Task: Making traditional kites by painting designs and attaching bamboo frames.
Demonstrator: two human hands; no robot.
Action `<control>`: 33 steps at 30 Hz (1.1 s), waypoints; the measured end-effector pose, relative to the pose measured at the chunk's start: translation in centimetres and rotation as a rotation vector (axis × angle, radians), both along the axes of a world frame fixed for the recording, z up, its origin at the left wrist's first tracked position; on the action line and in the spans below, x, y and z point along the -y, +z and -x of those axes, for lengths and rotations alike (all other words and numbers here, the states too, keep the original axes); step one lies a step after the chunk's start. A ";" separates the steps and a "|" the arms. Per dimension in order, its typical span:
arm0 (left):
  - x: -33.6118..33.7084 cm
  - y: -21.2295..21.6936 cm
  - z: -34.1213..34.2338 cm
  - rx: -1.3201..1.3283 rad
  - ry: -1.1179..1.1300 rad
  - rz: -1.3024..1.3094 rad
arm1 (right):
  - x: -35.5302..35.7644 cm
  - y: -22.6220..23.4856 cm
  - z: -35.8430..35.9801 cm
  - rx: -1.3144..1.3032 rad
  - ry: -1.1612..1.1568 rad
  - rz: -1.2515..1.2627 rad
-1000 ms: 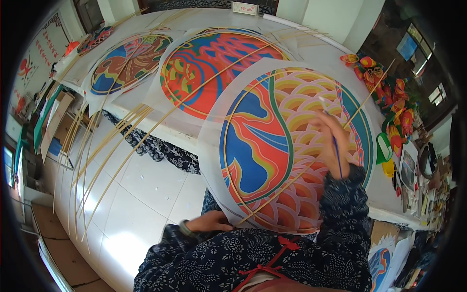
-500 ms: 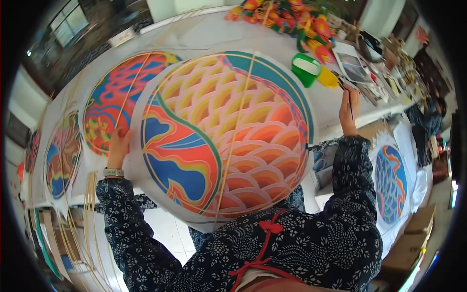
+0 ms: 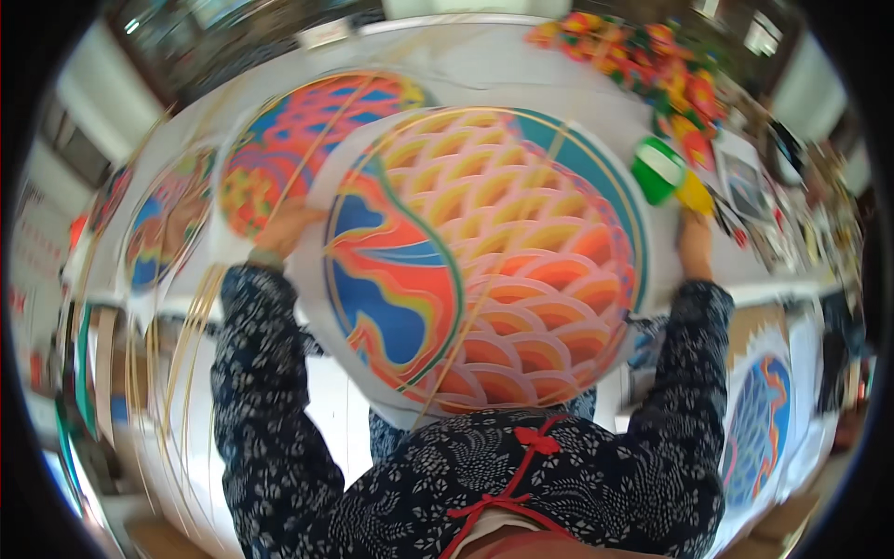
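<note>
The whole frame is motion-blurred. The round painted kite panel (image 3: 484,261) covers the fingertips of the left hand (image 3: 284,228) at its left rim; the right hand (image 3: 694,244) beyond its right rim is smeared (grip unreadable). Right of the panel, table clutter (image 3: 773,200) blurs beyond naming.

I wore a dark navy jacket (image 3: 521,484) printed all over with small white leaf sprigs, its long sleeves reaching my wrists. A red knotted frog fastening (image 3: 533,438) closed the front (red piping ran down from it). My left hand (image 3: 287,228) and right hand (image 3: 695,244) were bare.
</note>
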State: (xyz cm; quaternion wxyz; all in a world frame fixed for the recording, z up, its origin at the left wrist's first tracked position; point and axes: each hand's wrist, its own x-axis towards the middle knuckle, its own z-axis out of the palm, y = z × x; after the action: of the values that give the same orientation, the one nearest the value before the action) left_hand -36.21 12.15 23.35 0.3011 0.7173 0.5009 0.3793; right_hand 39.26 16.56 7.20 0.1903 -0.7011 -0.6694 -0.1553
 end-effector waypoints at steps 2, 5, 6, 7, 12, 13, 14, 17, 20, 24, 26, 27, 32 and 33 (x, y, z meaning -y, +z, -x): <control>-1.0 -0.9 2.1 -0.146 -0.035 -0.034 | 0.1 -0.9 -0.2 -0.024 0.039 -0.212; -0.6 0.5 -0.5 0.118 0.182 0.300 | 0.3 -1.2 0.1 -0.069 0.007 -0.227; -1.0 0.6 -0.6 0.341 0.181 0.420 | -0.1 -0.9 0.4 -0.077 0.026 -0.228; -1.2 0.7 -0.8 0.565 0.169 0.540 | -0.1 -0.7 0.6 -0.075 0.015 -0.218; -1.1 0.8 -1.8 0.547 0.217 0.496 | -0.2 -0.1 1.0 -0.093 -0.017 -0.186; -1.2 0.8 -2.3 0.538 0.234 0.484 | -0.1 0.1 1.0 -0.098 -0.023 -0.182; -1.1 1.0 -2.7 0.530 0.251 0.472 | -0.1 0.0 0.9 -0.100 -0.028 -0.182; -1.2 1.2 -3.1 0.529 0.265 0.480 | 0.1 0.2 0.8 -0.072 0.011 -0.182; -1.4 1.0 -2.8 0.551 0.267 0.520 | 0.0 0.2 0.8 -0.088 0.030 -0.192; -1.9 0.9 -2.7 0.473 0.282 0.483 | 0.1 0.7 1.2 -0.104 0.044 -0.184; -2.0 0.8 -2.7 0.486 0.308 0.528 | 0.1 0.9 1.5 -0.108 0.041 -0.178; -2.2 0.8 -2.7 0.490 0.319 0.550 | 0.1 0.9 1.6 -0.104 0.033 -0.174; -3.8 -0.9 -1.3 0.512 0.312 0.472 | -0.9 1.2 1.6 -0.082 0.042 -0.181; -3.9 -0.9 -1.3 0.509 0.329 0.510 | -1.0 1.4 1.6 -0.075 0.060 -0.182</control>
State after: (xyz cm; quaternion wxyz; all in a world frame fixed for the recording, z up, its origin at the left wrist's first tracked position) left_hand -34.91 16.04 22.41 0.5196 0.4126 0.5966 0.4515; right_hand 37.71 17.55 8.61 0.2826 -0.6659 -0.6655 -0.1836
